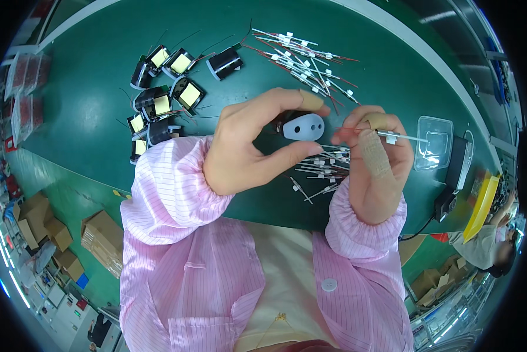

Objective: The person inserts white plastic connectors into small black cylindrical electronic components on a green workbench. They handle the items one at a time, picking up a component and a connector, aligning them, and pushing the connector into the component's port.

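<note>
Black housing (281, 125) partly hidden (by left hand (243, 136)).

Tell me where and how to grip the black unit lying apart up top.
Probably mid-body, pinched across its width from above: the unit lies on its side, rounded black wall facing up, with a thin wire at its upper-right end to avoid.

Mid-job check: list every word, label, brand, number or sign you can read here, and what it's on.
Nothing in this view can be read.
Grey-capped black part in the left hand: no lettering visible.
White tag on the rod in the right hand: too small to read.
White tags on the loose rods: too small.
Cardboard boxes: any print too blurred.
</note>
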A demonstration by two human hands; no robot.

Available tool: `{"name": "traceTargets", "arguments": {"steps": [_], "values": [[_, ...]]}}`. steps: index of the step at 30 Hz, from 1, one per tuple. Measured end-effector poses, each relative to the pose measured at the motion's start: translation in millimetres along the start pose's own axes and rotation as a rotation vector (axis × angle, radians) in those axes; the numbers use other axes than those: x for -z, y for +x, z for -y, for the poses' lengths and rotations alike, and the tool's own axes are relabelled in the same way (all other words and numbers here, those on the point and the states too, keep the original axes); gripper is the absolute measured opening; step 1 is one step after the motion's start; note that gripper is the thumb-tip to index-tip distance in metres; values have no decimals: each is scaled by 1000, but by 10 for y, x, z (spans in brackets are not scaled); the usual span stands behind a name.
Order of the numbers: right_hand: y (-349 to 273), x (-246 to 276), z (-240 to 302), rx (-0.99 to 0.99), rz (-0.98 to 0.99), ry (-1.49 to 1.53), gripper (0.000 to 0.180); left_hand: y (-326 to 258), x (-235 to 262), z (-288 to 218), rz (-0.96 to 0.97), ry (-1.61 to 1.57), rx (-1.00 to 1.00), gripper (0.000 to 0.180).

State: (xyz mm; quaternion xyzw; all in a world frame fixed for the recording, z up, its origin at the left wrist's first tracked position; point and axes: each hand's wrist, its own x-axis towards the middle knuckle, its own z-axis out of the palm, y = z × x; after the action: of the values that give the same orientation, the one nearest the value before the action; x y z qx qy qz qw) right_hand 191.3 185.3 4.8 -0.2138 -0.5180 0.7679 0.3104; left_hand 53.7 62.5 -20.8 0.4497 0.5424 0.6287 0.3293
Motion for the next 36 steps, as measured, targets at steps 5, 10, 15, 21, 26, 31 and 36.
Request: {"name": "traceTargets", "arguments": {"steps": [5, 10, 15, 21, 26, 31, 36], "values": [[-93, -56, 13, 150, 17, -252, 9, 3, 6, 81, 31, 97, -212, 45], [-123, -115, 18, 280, 43, -388, 11, 24, 7, 119, 35, 147, -341, 47], [-158, -139, 79, 295, 96, -481, 9, 36, 33, 113, 51, 183, -383, 47], [-158, -118, 82, 304, 107, -514, 9, 41, 29, 110, 53, 213, -409, 47], [-155, -142, 110, 240, 65, -506, 9, 48, 47, 100, 76, 253, -414, 47], [-153, -137, 93, 261, 90, -488, 9, 73, -10, 105, -30, 233, -430, 44], [-159, -126, 63, 296, 88, -506, 8, 69, -21, 115, -37, 228, -429, 44]]}}
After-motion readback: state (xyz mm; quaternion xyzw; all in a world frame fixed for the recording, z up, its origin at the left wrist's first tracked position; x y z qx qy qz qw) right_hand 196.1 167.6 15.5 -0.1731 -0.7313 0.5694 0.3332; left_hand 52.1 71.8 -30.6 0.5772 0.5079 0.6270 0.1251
